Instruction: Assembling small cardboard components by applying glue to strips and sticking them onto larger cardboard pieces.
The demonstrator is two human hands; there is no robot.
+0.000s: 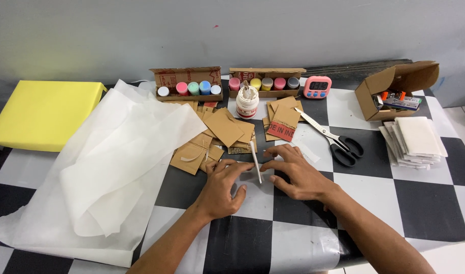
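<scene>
Two open cardboard boxes (189,83) of coloured paint pots are sitting at upper centre, a pink timer (317,87) beside them, a yellow box (42,114) at upper left. Everything is lying on a black-and-white checkered tabletop (430,203) under a grey wall. At centre, my left hand (221,189) and right hand (298,175) are pinching a thin white paper roll (256,161), fingers half curled around it.
</scene>
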